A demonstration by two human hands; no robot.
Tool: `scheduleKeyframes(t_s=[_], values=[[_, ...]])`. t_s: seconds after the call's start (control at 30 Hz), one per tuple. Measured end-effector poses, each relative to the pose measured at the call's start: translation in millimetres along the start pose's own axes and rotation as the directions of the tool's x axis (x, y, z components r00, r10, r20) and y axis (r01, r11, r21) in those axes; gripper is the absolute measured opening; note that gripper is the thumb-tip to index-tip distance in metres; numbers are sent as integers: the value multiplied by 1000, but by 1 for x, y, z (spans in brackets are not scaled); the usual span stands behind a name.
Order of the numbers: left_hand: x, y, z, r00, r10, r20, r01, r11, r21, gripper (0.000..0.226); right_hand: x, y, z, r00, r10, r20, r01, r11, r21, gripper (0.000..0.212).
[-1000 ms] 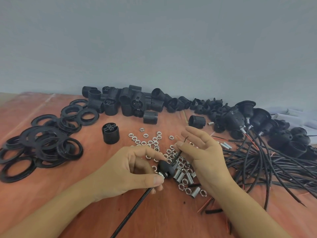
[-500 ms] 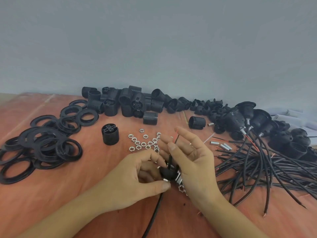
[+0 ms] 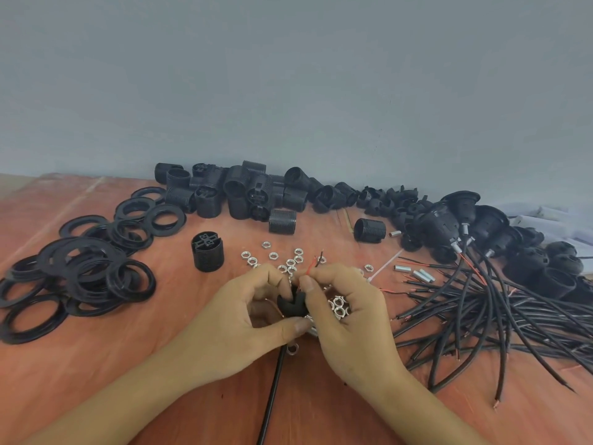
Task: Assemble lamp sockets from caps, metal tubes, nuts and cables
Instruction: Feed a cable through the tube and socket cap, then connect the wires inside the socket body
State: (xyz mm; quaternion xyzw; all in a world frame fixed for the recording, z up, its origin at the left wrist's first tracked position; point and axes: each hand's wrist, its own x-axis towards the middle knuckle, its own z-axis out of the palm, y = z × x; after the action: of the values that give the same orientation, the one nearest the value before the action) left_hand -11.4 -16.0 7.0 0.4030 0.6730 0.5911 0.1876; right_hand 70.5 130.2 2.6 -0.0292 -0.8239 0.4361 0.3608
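1. The left hand (image 3: 244, 319) grasps a black domed plastic cap (image 3: 292, 305) just above the reddish-brown wooden desk (image 3: 96, 364), with the thumb under the cap and the curled forefinger over it.
2. The right hand (image 3: 349, 319) is clenched on the same cap from the other side. Its thumb presses on the cap's flank and the other fingers are curled.
3. A black sheathed cable (image 3: 272, 390) runs from under the cap towards the near edge of the desk. Thin red and black wire ends (image 3: 316, 263) rise above the cap between the two forefingers.
4. Silver hexagonal metal nuts (image 3: 290, 261) lie scattered on the desk just beyond the hands; more lie under the right palm.
5. Short silver metal tubes (image 3: 420, 274) lie to the right of the nuts, beside a loose bundle of black cables (image 3: 481, 316).
6. Finished black sockets with cables attached (image 3: 449, 226) lie at the far right, against the grey-blue wall (image 3: 288, 75).
7. A single black threaded socket body (image 3: 207, 253) stands upright to the left of the nuts. A heap of similar black socket bodies (image 3: 237, 194) lies along the wall.
8. Flat black plastic rings (image 3: 86, 271) are piled on the left part of the desk.
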Motion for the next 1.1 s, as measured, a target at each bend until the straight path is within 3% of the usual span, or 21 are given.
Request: scheduleKeyframes(t_s=[0.3,0.43,0.53,0.8,1.1], values=[[-1,6,-1,998,49,-47,-52,997,-63,25,0,-1,-4,989,-149,26,151,978,-142,25],[0,10,0,993,-36,-109,20,990,-137,28,-2,-3,-9,963,-173,209,203,970,-132,30],[0,13,-2,989,-95,-114,73,980,-185,10,-3,-3,-10,941,-190,280,239,959,-153,33],[2,18,-1,991,-21,-133,7,994,-105,13,-6,-7,-3,934,-318,165,327,945,-28,33],[1,14,-3,952,61,-301,-73,997,-31,22,-6,-4,2,923,-372,99,381,919,-103,31]])
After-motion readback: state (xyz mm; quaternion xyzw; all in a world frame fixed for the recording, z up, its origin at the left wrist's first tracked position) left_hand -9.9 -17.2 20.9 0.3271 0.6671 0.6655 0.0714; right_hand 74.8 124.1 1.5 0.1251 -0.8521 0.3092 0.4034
